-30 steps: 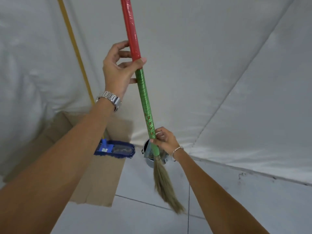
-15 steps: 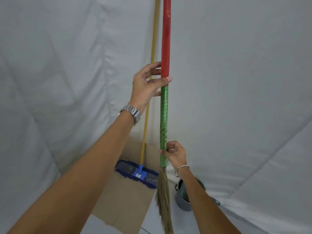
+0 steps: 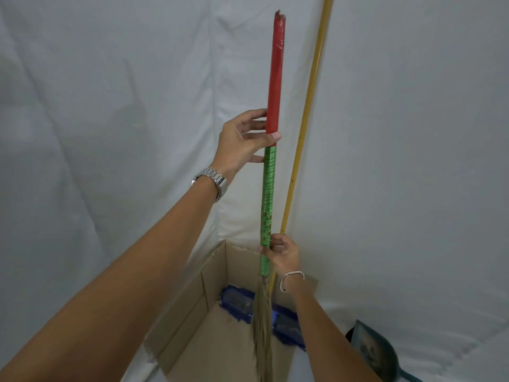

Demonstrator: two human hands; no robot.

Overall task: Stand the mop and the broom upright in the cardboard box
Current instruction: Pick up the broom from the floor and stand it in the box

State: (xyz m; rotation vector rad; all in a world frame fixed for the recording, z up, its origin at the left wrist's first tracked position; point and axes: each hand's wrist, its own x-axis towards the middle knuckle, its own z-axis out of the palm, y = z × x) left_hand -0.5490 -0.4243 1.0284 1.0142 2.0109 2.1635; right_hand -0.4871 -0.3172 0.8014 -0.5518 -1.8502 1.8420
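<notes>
I hold the broom [image 3: 268, 194] almost upright; its handle is red above and green below. My left hand [image 3: 242, 142] grips it where red meets green. My right hand [image 3: 281, 253] grips the green part just above the straw bristles [image 3: 261, 326], which hang down inside the open cardboard box [image 3: 181, 315]. The mop stands in the box: its blue head [image 3: 237, 301] lies on the box floor and its yellow pole [image 3: 305, 119] leans against the white sheet behind.
White cloth [image 3: 110, 106] covers the walls all around the box. A dark teal dustpan [image 3: 371, 351] leans at the lower right, beside the box.
The view has swung over the box, so its inside now shows. The broom has come from outside the box to above it, and its bristles now hang inside.
</notes>
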